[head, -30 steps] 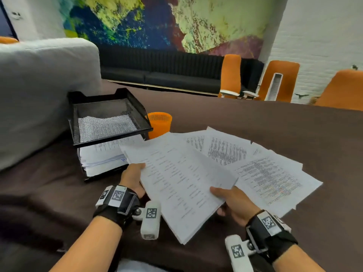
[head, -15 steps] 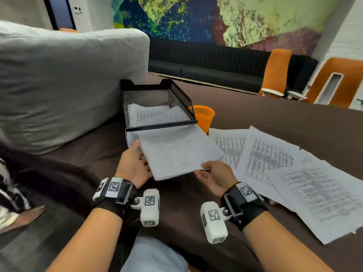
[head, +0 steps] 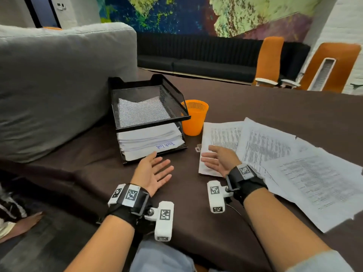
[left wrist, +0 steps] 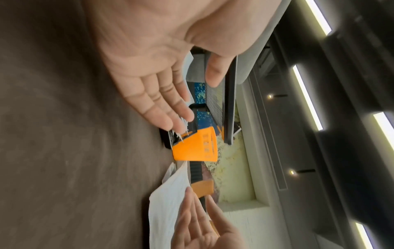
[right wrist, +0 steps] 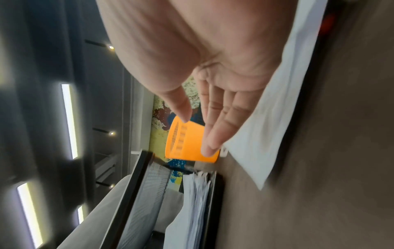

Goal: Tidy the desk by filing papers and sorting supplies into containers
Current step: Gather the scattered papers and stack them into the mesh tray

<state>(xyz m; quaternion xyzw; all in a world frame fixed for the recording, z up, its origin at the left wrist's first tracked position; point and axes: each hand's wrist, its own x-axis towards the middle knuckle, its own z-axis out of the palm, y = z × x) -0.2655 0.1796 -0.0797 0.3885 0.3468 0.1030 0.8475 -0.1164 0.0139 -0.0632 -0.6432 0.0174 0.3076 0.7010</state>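
Papers fill the lower tier of a black two-tier mesh tray, which stands at centre frame in the head view on a dark brown desk; the top sheet carries a blue handwritten label, which appears to read "Task List" though the lettering is inverted and small. Through the mesh of the upper tier a white sheet shows, but whether it lies in that tier or below it cannot be told. An orange perforated cup stands just right of the tray, touching or nearly touching its corner. Loose printed sheets fan out across the right half of the frame, overlapping one another.

Left hand: palm up, fingers straight and spread, holding nothing, its fingertips just short of the tray's front edge. Right hand: palm turned inward, fingers extended and relaxed, holding nothing, above the leftmost loose sheet. Both wrists carry black straps with white marker blocks.

A small clip-like object lies between the tray and the loose sheets. A grey cushion occupies the upper left; orange chairs and a dark sofa line the far wall beneath a coloured mural.
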